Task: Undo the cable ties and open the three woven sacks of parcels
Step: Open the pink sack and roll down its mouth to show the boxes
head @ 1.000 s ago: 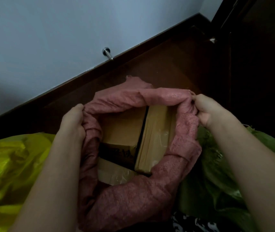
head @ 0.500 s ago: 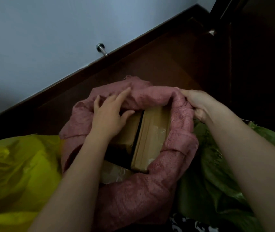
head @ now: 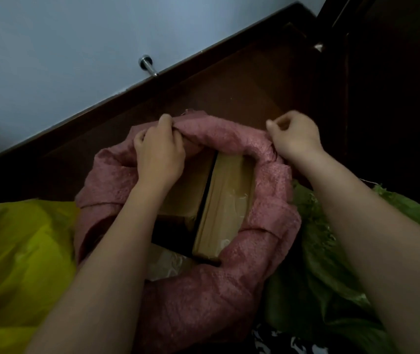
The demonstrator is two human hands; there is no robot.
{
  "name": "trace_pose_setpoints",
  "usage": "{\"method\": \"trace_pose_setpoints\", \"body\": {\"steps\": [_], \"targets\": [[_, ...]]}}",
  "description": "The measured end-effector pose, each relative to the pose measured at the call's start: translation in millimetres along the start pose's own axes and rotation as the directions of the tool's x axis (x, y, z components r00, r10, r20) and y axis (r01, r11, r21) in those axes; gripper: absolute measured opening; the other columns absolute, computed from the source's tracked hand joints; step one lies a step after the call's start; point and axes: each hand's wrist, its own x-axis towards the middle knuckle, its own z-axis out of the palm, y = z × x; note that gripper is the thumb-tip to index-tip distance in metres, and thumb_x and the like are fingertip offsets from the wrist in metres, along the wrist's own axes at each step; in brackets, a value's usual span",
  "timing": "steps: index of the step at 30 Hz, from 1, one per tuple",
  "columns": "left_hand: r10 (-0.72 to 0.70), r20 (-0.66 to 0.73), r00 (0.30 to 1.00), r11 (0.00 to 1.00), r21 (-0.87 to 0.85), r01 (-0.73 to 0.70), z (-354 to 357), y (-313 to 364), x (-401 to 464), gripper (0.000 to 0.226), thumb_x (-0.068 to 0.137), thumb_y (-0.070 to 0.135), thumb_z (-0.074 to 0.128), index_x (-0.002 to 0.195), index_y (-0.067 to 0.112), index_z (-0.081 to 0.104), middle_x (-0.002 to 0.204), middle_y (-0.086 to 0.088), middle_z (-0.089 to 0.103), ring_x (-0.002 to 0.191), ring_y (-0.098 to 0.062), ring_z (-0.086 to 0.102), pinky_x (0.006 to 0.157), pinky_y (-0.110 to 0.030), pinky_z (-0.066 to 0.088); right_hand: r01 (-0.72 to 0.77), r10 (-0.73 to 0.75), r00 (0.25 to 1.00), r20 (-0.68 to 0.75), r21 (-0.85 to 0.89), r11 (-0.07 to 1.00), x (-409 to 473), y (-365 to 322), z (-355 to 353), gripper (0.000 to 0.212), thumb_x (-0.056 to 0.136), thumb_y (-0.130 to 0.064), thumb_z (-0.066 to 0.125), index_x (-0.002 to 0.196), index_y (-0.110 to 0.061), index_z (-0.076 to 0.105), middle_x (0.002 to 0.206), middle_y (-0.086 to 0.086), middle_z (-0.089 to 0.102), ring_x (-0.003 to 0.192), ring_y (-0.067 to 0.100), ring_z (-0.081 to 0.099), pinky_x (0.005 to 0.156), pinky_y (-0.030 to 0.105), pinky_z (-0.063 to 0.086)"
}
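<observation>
Pink sack [head: 203,297] mouth open; boxes [head: 225,200] fill inside.

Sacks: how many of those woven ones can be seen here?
3. The pink sack sits in the middle, open, with parcels inside; the yellow sack lies to its left; the green sack to its right. Others may lie out of view.

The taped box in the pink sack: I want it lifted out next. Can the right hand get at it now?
Probably yes: the pink sack is rolled open, the taped box lies uncovered, and the right hand is beside the rim, apparently holding nothing.
</observation>
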Motion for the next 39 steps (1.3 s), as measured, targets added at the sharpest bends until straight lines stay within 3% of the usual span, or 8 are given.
{"method": "trace_pose_setpoints", "body": {"steps": [4,8,13,20,26,31,33,39], "targets": [[-0.011,-0.035,0.999,0.997,-0.079,0.008,-7.5,10.3,6.4,0.010,0.097,0.015,0.038,0.089,0.018,0.042,0.065,0.012,0.042,0.060,-0.007,0.040,0.091,-0.039,0.034,0.240,-0.230,0.933,0.278,0.000,0.971,-11.9,-32.2,-14.6,0.070,0.063,-0.084,0.053,0.102,-0.026,0.060,0.116,0.001,0.056,0.109,0.020,0.052,0.092,0.038,0.047],[-0.021,-0.021,1.000,0.991,-0.130,0.018,-11.3,9.3,10.0,0.012,0.098,0.018,0.038,0.092,0.016,0.048,0.071,0.011,0.045,0.071,-0.015,0.051,0.072,-0.033,0.039,0.409,-0.267,0.869,0.416,-0.302,0.861,-17.3,-37.8,-11.2,0.047,0.071,-0.050,0.077,0.106,-0.024,0.061,0.102,-0.001,0.057,0.103,0.021,0.056,0.081,0.033,0.046],[0.016,0.033,0.999,0.994,-0.110,-0.013,-18.0,-1.7,16.4,0.012,0.094,0.036,0.051,0.090,0.027,0.058,0.075,0.016,0.052,0.081,-0.015,0.057,0.089,-0.045,0.047,0.095,-0.133,0.884,0.448,0.106,0.990,-2.0,-21.1,-13.7,0.011,0.089,-0.027,0.067,0.090,-0.016,0.072,0.089,0.007,0.070,0.085,0.022,0.067,0.078,0.035,0.055],[-0.033,0.211,0.977,0.997,0.070,0.019,-34.2,-37.2,8.7,0.052,0.073,0.052,0.072,0.122,0.039,0.058,0.117,0.012,0.063,0.116,-0.017,0.054,0.106,-0.047,0.032,-0.433,0.117,0.860,0.496,0.590,0.682,16.4,-4.2,2.9,0.021,0.096,-0.021,0.058,0.086,-0.003,0.062,0.072,0.009,0.064,0.059,0.015,0.063,0.055,0.025,0.056],[-0.179,0.150,0.972,0.980,-0.059,0.190,-36.2,-68.4,18.2,0.026,0.093,0.032,0.057,0.078,0.014,0.068,0.070,-0.004,0.062,0.067,-0.020,0.057,0.056,-0.028,0.041,-0.539,0.225,0.835,0.503,0.662,0.521,25.5,0.5,21.5,0.021,0.093,-0.027,0.062,0.087,-0.007,0.062,0.082,0.008,0.067,0.072,0.016,0.065,0.054,0.022,0.057],[-0.517,0.478,0.710,0.466,-0.539,0.702,-31.4,-76.2,39.3,0.016,0.089,0.022,0.062,0.087,0.010,0.071,0.072,-0.008,0.071,0.070,-0.022,0.064,0.079,-0.037,0.053,-0.504,0.262,0.862,0.434,0.684,0.528,35.4,7.3,25.9,0.028,0.100,-0.014,0.045,0.077,-0.007,0.060,0.053,-0.004,0.066,0.060,0.006,0.063,0.050,0.009,0.046],[-0.494,0.647,0.581,0.225,-0.551,0.804,-30.0,-79.6,43.3,0.015,0.089,0.013,0.053,0.092,0.006,0.067,0.074,-0.008,0.066,0.069,-0.019,0.063,0.077,-0.032,0.054,-0.500,0.331,0.866,0.375,0.638,0.585,42.4,14.5,26.0,0.027,0.101,-0.012,0.042,0.108,0.002,0.063,0.093,0.004,0.071,0.085,0.013,0.055,0.048,0.007,0.041],[-0.510,0.694,0.508,-0.019,-0.599,0.800,-29.4,-85.4,39.3,0.022,0.094,0.011,0.045,0.094,-0.001,0.064,0.078,-0.010,0.071,0.070,-0.017,0.070,0.058,-0.026,0.058,-0.505,0.309,0.863,0.399,0.693,0.514,34.1,15.2,32.0,0.039,0.087,-0.034,0.067,0.118,-0.010,0.066,0.111,0.004,0.068,0.091,0.012,0.065,0.062,0.019,0.048]]}}
